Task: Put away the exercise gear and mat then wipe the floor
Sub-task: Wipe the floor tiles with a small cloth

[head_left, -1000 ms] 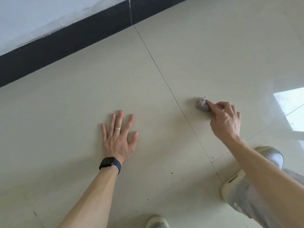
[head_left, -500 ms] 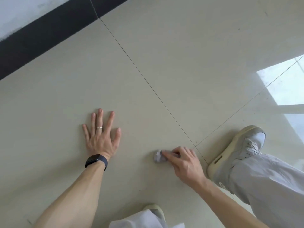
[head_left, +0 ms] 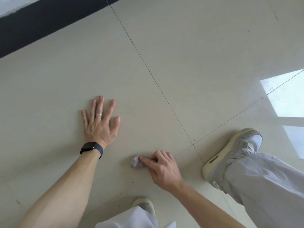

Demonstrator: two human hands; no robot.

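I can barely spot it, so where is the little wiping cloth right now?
In the head view the cloth lies low and centre on the floor tile, pressed under the right hand, right of the flat left hand.

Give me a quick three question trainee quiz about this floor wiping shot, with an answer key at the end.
1. True or false: the left hand lies flat on the floor, fingers spread.
2. What does the right hand press against the tile?
A. a mop
B. a small wadded cloth
C. a sponge on a stick
3. Fill in: the left wrist wears a dark ____.

Key: 1 true; 2 B; 3 watch.
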